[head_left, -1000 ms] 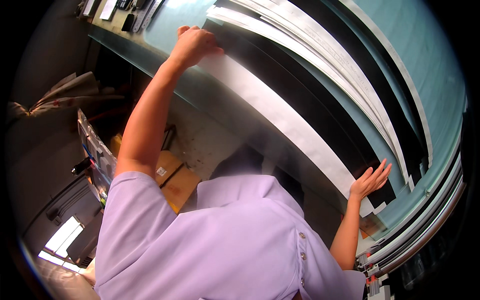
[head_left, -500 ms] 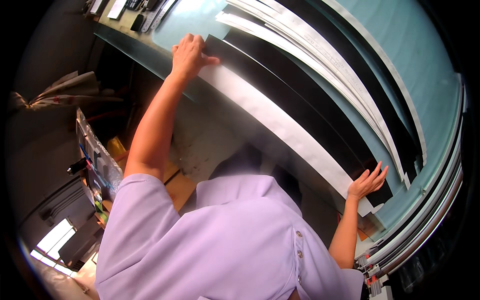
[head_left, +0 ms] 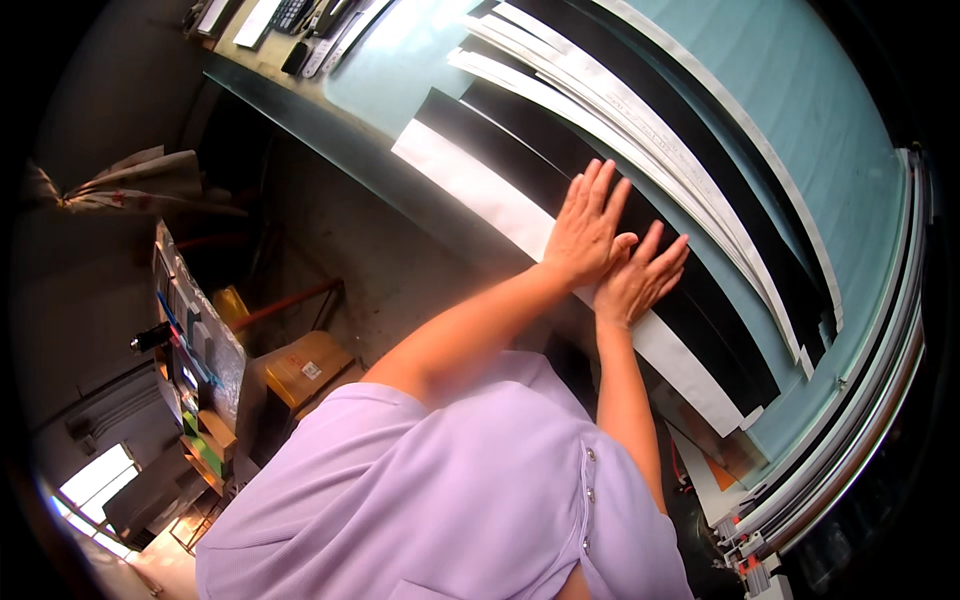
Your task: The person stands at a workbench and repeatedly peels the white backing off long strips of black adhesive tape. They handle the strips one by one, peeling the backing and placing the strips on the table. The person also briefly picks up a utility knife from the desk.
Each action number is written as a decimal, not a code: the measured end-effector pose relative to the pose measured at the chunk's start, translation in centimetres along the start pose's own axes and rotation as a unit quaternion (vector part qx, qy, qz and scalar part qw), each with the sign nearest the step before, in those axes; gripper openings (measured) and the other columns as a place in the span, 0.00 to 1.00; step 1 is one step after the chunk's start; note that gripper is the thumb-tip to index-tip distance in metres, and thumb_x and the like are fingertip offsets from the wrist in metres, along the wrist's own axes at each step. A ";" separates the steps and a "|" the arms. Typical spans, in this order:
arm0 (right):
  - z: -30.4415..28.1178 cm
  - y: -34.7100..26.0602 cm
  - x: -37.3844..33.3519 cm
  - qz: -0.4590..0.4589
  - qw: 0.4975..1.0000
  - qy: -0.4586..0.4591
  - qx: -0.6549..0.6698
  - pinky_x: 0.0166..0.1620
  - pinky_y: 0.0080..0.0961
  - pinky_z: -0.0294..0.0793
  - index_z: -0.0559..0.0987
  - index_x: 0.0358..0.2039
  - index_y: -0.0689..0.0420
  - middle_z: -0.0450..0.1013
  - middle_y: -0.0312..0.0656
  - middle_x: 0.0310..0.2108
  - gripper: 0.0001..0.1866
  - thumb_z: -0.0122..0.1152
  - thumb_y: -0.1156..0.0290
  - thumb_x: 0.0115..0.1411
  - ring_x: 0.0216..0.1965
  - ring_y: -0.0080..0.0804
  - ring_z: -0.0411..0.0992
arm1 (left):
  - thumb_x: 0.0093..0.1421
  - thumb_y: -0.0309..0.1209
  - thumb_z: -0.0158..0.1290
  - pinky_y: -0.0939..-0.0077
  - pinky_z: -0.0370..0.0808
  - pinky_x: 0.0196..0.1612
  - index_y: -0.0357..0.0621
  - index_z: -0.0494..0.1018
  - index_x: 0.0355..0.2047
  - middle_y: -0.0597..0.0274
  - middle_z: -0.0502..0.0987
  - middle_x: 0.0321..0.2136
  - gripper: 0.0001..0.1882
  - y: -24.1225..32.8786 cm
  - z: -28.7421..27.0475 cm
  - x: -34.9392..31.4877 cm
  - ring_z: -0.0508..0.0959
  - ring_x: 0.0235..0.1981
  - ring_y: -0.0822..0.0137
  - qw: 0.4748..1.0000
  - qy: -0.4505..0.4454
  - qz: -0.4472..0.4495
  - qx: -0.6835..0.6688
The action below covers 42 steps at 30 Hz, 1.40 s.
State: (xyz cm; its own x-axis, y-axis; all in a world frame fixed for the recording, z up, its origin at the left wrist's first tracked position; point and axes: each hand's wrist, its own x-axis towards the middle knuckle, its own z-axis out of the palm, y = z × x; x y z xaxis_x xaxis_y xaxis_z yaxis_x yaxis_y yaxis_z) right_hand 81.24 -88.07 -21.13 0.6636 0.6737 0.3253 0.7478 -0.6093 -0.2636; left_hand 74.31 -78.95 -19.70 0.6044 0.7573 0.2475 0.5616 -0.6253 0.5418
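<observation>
My left hand [head_left: 588, 225] and my right hand [head_left: 640, 280] lie side by side near the middle of a long strip, fingers stretched out and thumbs close together. The strip has a white band [head_left: 470, 185] along the near edge and a black band [head_left: 725, 355] beyond it. Both hands press flat on it, palms down, gripping nothing. Another black strip [head_left: 540, 120] lies against its far side. Beyond that is a loose stack of white strips [head_left: 660, 140], with handwriting on one. Farther off are another black strip [head_left: 740, 190] and a white-edged strip [head_left: 775, 150].
The strips rest on a pale green glass-like tabletop [head_left: 850, 130]. A calculator [head_left: 292, 14] and several small tools [head_left: 330, 40] sit at the far left corner. Metal rails [head_left: 865, 425] run along the right edge. A cardboard box [head_left: 310, 370] stands below, to the left.
Both hands have moved from the strip's two ends to its middle. The left came down and right, the right came up and left. The left hand has let go of the end corner.
</observation>
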 end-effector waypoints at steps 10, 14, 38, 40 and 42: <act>-6.5 23.2 -4.6 0.118 0.977 0.005 -0.175 0.69 0.62 0.46 0.54 0.74 0.46 0.43 0.52 0.75 0.35 0.37 0.44 0.72 0.74 0.54 0.46 | 0.65 0.57 0.49 0.45 0.37 0.72 0.60 0.48 0.75 0.52 0.40 0.75 0.42 -18.8 -10.0 6.3 0.39 0.76 0.47 0.982 0.016 -0.001 0.190; -8.5 30.3 -6.5 0.137 0.964 0.005 -0.226 0.69 0.54 0.48 0.53 0.74 0.47 0.45 0.51 0.75 0.34 0.37 0.47 0.72 0.73 0.50 0.50 | 0.67 0.61 0.41 0.44 0.35 0.72 0.58 0.45 0.75 0.52 0.39 0.75 0.43 -23.1 -12.2 7.8 0.38 0.76 0.48 0.967 0.011 0.003 0.254; -9.1 26.7 1.4 0.013 0.998 -0.028 0.062 0.54 0.39 0.62 0.80 0.41 0.50 0.70 0.36 0.40 0.22 0.78 0.58 0.46 0.48 0.39 0.67 | 0.45 0.39 0.71 0.55 0.57 0.63 0.50 0.74 0.46 0.62 0.73 0.45 0.28 1.8 -1.0 7.4 0.69 0.54 0.55 0.959 -0.190 0.194 0.076; -9.0 26.9 1.8 0.004 0.997 -0.030 0.072 0.53 0.38 0.62 0.80 0.38 0.52 0.70 0.36 0.38 0.19 0.77 0.61 0.48 0.46 0.39 0.68 | 0.45 0.39 0.71 0.57 0.60 0.61 0.49 0.75 0.45 0.61 0.73 0.44 0.27 1.9 -0.3 7.3 0.70 0.53 0.55 0.962 -0.193 0.172 0.089; -8.7 27.1 2.9 -0.006 0.996 0.005 0.089 0.52 0.38 0.63 0.80 0.37 0.53 0.72 0.37 0.37 0.16 0.75 0.65 0.49 0.45 0.40 0.70 | 0.47 0.39 0.69 0.57 0.60 0.60 0.49 0.74 0.46 0.61 0.73 0.44 0.26 1.9 -0.4 7.2 0.70 0.52 0.55 0.962 -0.190 0.166 0.101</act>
State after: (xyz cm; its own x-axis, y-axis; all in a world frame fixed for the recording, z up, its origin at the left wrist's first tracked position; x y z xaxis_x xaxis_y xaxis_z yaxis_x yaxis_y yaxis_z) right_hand 103.25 -106.29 -19.38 0.6552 0.6754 0.3384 0.7479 -0.5167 -0.4168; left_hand 79.53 -74.63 -16.54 0.9112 0.4090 0.0483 0.3761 -0.8741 0.3073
